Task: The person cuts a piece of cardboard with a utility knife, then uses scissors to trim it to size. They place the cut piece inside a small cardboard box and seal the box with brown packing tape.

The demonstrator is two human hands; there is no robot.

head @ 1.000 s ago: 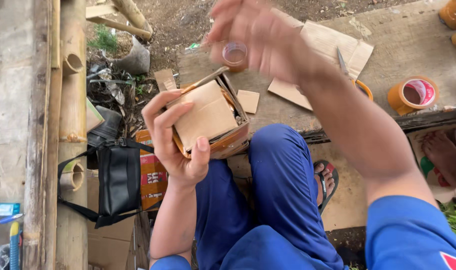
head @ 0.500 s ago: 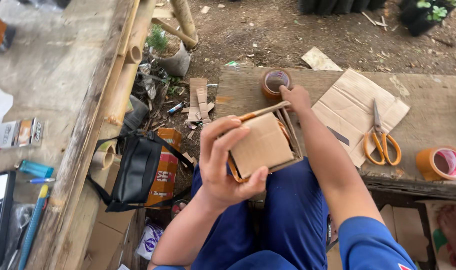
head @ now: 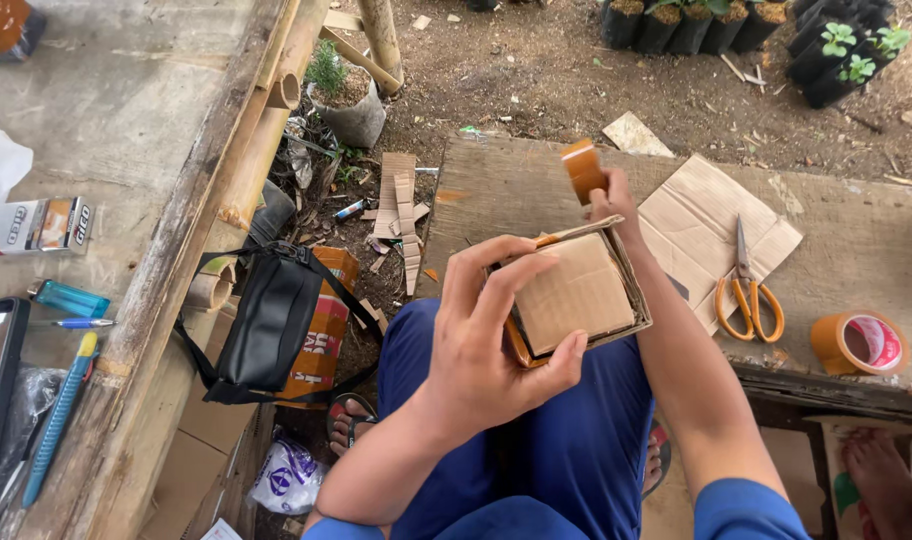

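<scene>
My left hand point(head: 491, 345) grips a small open cardboard box point(head: 576, 292) over my lap, fingers spread across its near side and thumb on its lower edge. A flat cardboard piece lies inside the box. My right hand point(head: 608, 203) is behind the box's far edge and holds up a brown tape roll point(head: 584, 168). A strip of tape runs along the box's top rim. Both legs in blue trousers point(head: 566, 440) are below the box.
Orange-handled scissors point(head: 744, 285) lie on a cardboard sheet point(head: 696, 215) on the wooden board point(head: 856, 240). A second tape roll point(head: 860, 343) sits at the right. A black bag point(head: 268, 322) hangs from the bamboo bench, with pens and a lighter point(head: 68, 298) on it. Potted seedlings point(head: 836, 50) stand far off.
My right hand has lifted the brown tape roll off the board and brought it to the box's far edge. The view has shifted slightly; my left hand keeps the box.
</scene>
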